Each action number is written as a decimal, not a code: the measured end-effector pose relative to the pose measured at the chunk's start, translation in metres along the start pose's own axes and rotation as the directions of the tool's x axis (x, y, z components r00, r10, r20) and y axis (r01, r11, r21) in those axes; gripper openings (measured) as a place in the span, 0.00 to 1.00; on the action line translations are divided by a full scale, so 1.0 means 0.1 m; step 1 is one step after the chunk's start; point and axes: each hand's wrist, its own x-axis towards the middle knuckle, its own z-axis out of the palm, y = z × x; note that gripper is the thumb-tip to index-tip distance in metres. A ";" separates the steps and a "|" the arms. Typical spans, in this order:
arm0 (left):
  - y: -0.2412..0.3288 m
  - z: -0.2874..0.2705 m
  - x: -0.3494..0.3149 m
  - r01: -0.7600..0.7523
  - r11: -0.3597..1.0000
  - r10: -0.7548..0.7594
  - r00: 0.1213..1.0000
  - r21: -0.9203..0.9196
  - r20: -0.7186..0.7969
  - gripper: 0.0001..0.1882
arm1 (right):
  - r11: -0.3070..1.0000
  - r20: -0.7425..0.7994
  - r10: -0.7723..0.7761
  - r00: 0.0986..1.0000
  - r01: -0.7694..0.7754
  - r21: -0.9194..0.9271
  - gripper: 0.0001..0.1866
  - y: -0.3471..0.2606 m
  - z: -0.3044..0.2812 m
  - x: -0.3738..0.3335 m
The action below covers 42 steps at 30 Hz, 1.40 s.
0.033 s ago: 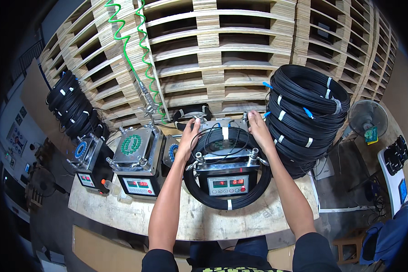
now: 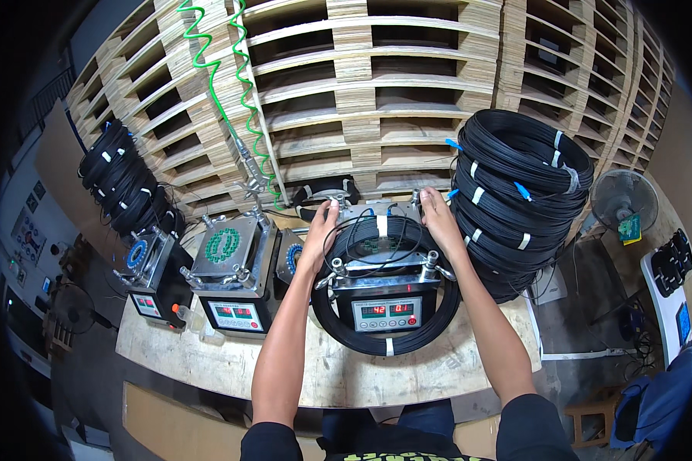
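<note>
stacked wooden pallets (image 2: 377, 100), workbench (image 2: 231, 369), floor fan (image 2: 621, 201)
</note>
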 end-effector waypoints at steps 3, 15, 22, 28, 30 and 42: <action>-0.11 -0.09 0.07 -0.041 0.999 0.041 0.999 -0.014 0.026 0.45 | 0.992 0.019 -0.044 0.999 0.046 -0.114 0.35 -0.08 0.03 -0.04; -0.10 -0.09 0.02 -0.033 0.999 0.032 0.998 -0.010 -0.050 0.43 | 0.986 0.154 0.026 0.988 -0.051 0.160 0.36 -0.15 0.02 -0.10; -0.13 -0.06 0.08 -0.094 0.994 0.097 0.994 0.061 -0.046 0.39 | 0.998 0.023 -0.002 1.000 0.001 0.066 0.37 0.07 0.05 0.04; -0.07 -0.03 0.03 -0.016 1.000 0.016 1.000 -0.018 0.025 0.39 | 0.999 0.050 0.038 0.998 -0.036 -0.037 0.37 -0.01 0.01 0.00; -0.06 0.03 0.05 -0.019 0.999 0.020 1.000 -0.030 0.016 0.39 | 0.999 0.027 -0.040 0.999 0.041 -0.023 0.36 0.13 -0.02 0.08; 0.01 -0.06 -0.06 -0.054 0.996 0.059 0.996 0.071 -0.066 0.41 | 0.987 0.060 0.027 0.998 -0.036 0.154 0.35 -0.08 0.04 -0.06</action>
